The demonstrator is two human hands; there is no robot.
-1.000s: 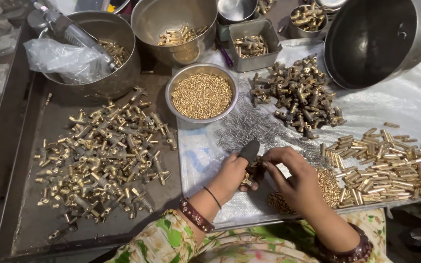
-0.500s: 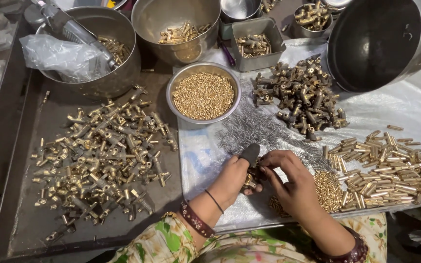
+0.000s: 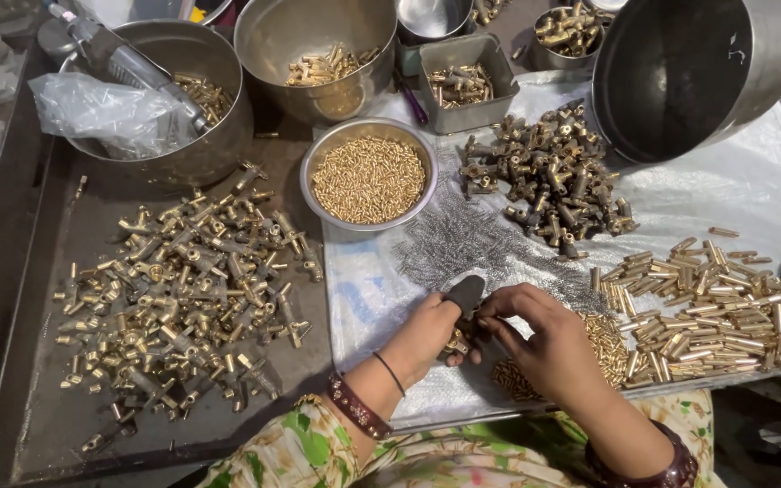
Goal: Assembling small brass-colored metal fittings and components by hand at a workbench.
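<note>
A: What's around the hands?
B: Both hands, left hand (image 3: 427, 336) and right hand (image 3: 544, 339), pinch one small brass fitting (image 3: 456, 343) over the white sheet (image 3: 743, 194). Springs (image 3: 463, 239) just behind, pin bowl (image 3: 370, 176) beyond, brass tubes (image 3: 716, 307) right, crumpled clear bag (image 3: 101, 108) far left.

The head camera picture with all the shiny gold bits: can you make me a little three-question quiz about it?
1. True or false: the round steel bowl of small brass pins sits on the far side of the grey heap of thin wire springs from the person.
2. Which hand wears a dark cap on its thumb? A) left hand B) right hand
3. What lies at the right of the white sheet, beside the right hand?

Key
1. True.
2. A. The left thumb has the dark cap; both hands pinch a small brass part between them.
3. A pile of straight brass tubes.
</note>
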